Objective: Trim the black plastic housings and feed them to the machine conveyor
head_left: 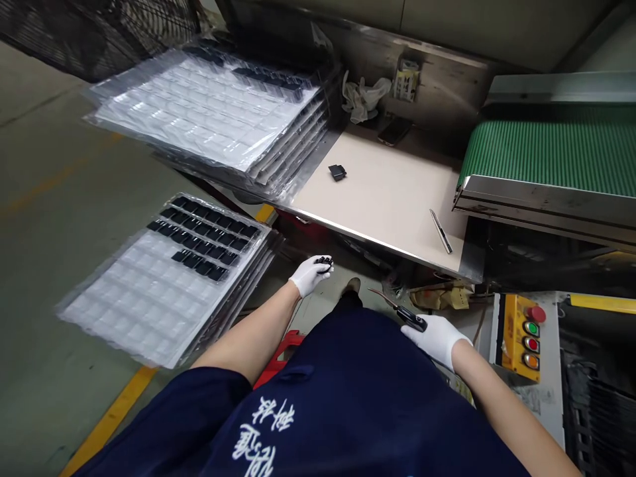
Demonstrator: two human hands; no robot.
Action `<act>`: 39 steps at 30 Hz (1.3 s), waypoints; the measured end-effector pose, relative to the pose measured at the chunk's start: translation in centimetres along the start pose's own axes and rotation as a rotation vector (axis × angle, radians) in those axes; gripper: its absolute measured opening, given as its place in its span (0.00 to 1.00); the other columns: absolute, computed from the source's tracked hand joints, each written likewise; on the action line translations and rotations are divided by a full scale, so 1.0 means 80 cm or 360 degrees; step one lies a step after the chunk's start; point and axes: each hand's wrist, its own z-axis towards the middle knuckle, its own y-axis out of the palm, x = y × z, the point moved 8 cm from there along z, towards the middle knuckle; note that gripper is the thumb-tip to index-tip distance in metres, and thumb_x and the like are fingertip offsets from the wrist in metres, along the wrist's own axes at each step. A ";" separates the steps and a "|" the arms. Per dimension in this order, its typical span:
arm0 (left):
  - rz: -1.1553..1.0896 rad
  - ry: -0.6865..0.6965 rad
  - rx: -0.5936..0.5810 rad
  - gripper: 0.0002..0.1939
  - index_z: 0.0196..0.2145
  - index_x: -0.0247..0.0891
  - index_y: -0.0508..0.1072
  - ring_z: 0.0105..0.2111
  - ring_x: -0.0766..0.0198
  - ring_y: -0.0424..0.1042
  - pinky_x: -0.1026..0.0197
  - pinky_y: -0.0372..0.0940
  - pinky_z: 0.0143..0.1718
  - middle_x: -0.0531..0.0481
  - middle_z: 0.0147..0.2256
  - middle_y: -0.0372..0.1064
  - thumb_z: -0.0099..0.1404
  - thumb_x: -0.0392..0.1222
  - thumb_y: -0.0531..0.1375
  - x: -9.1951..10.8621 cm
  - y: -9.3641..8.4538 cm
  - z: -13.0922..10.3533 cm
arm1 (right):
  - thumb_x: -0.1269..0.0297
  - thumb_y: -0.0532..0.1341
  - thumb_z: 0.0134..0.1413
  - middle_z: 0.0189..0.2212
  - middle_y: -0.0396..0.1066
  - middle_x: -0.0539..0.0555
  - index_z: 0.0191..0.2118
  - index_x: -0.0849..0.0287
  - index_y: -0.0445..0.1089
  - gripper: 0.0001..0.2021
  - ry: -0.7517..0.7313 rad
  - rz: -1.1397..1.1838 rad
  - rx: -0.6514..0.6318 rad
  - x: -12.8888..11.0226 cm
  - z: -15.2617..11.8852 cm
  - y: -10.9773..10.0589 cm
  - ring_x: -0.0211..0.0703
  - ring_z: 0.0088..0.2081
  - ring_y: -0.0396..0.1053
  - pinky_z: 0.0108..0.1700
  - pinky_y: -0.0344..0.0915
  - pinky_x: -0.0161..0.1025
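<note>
My left hand (309,274), in a white glove, is closed around a small black plastic part (324,263) beside the lower tray stack. My right hand (433,336), also gloved, grips a black-handled tool (411,318) whose thin pointed blade (381,295) points up and left, in front of my body. At the left, the lower clear plastic tray (134,291) carries rows of black parts (203,228) in its far section; its nearer pockets show white. Another small black part (337,172) lies on the beige tabletop (382,192), apart from both hands.
A taller stack of trays (213,112) stands at the table's left. A slim cutter (440,230), a phone (395,131) and crumpled white gloves (365,96) lie on the table. A green conveyor belt (551,152) is at right, above a yellow button box (521,338). A fan (99,33) stands back left.
</note>
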 end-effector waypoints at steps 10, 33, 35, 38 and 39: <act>0.0219 0.0047 0.0081 0.14 0.49 0.34 0.71 0.40 0.60 0.73 0.54 0.73 0.40 0.45 0.44 0.71 0.69 0.44 0.61 0.003 -0.009 0.005 | 0.51 0.61 0.57 0.33 0.77 0.55 0.35 0.56 0.75 0.14 0.0005 -0.0012 0.0029 -0.014 0.003 -0.011 0.49 0.36 0.74 0.37 0.62 0.38; -0.0030 0.0121 0.0121 0.16 0.50 0.34 0.70 0.42 0.58 0.73 0.52 0.73 0.42 0.43 0.47 0.71 0.70 0.46 0.60 0.001 -0.017 0.022 | 0.51 0.60 0.58 0.34 0.78 0.55 0.35 0.56 0.75 0.14 -0.0053 -0.0024 -0.0021 -0.020 0.017 -0.004 0.49 0.38 0.74 0.41 0.63 0.39; 0.0109 0.0176 0.0147 0.16 0.51 0.34 0.70 0.43 0.58 0.73 0.51 0.73 0.43 0.43 0.47 0.70 0.70 0.46 0.60 0.002 -0.019 0.023 | 0.51 0.60 0.58 0.35 0.78 0.54 0.35 0.56 0.75 0.14 -0.0075 -0.0015 -0.0050 -0.023 0.019 -0.002 0.49 0.38 0.74 0.41 0.64 0.38; 0.0448 0.0286 0.0165 0.16 0.51 0.35 0.70 0.45 0.56 0.72 0.49 0.72 0.46 0.43 0.49 0.69 0.69 0.46 0.60 0.006 -0.018 0.022 | 0.52 0.60 0.58 0.35 0.78 0.55 0.36 0.57 0.75 0.14 -0.0065 -0.0017 -0.0056 -0.024 0.022 -0.002 0.49 0.38 0.74 0.41 0.64 0.39; 0.0582 0.0332 0.0149 0.16 0.50 0.35 0.71 0.47 0.56 0.72 0.48 0.71 0.48 0.43 0.50 0.69 0.69 0.45 0.61 0.008 -0.016 0.020 | 0.52 0.60 0.58 0.35 0.78 0.55 0.36 0.56 0.75 0.14 -0.0070 -0.0009 -0.0058 -0.025 0.023 -0.002 0.49 0.38 0.74 0.41 0.64 0.39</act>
